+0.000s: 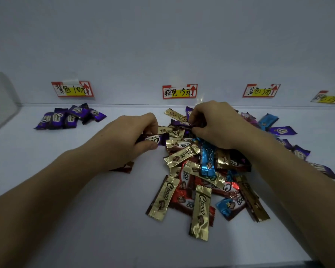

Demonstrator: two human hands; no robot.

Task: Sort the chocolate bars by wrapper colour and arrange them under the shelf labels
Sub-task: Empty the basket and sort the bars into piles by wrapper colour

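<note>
Left hand (132,136): fingers (152,122) curled, thumb beneath, pinching a purple bar (153,139) lengthwise. The bar was held just off the left edge of the mixed pile (199,180).

Right hand (217,124): fingers (196,113) bent down into the far end of the pile, fingertips and thumb pinching a second purple bar (182,123) that still lay among the gold wrappers.

The mixed pile lay directly below and nearer than both sets of fingers, on the white shelf (85,209). It held gold, red, blue and purple wrappers overlapping at all angles. A blue bar (208,161) lay just under the right palm.

A sorted purple group (70,117) lay well to the left of the left fingers, against the back wall beneath the left label (72,89). The middle label (179,91) hung just beyond and between the two hands. A third label (261,90) and a partly cut-off fourth label (327,97) hung beyond and to the right of the right fingers.

Loose purple bars (282,130) lay to the right of the right wrist. A red bar (125,167) showed partly from under the left wrist.
</note>
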